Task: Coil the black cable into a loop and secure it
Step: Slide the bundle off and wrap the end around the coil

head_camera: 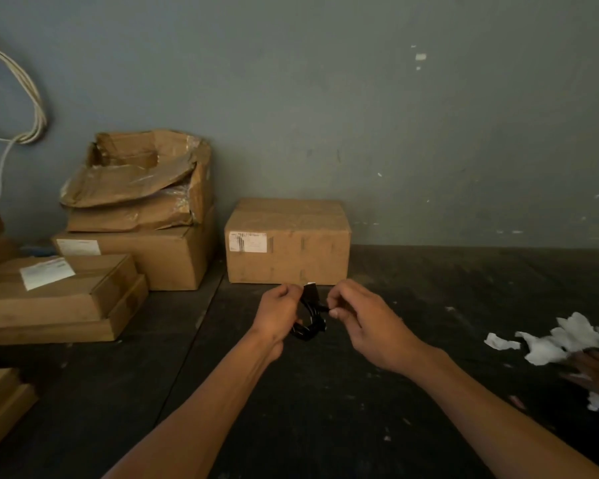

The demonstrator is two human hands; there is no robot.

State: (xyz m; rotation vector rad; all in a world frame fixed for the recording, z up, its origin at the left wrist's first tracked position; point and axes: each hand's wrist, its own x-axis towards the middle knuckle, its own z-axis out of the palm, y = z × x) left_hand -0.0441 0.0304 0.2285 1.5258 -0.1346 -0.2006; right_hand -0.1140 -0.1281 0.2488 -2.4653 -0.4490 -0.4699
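The black cable (307, 323) is bunched into a small coil, held in the air above the dark table between both hands. My left hand (277, 314) grips the coil's left side, and its fingers hide part of the loop. A black plug with a pale tip sticks up from the top of the bundle. My right hand (363, 323) pinches a short end of the cable at the coil's right side between thumb and fingertips.
A closed cardboard box (287, 242) stands just behind the hands. More boxes (132, 216) are stacked at the left, one torn open. Torn white paper (567, 340) and another person's hand (595, 371) lie at the right edge. White cords (32, 98) hang on the wall.
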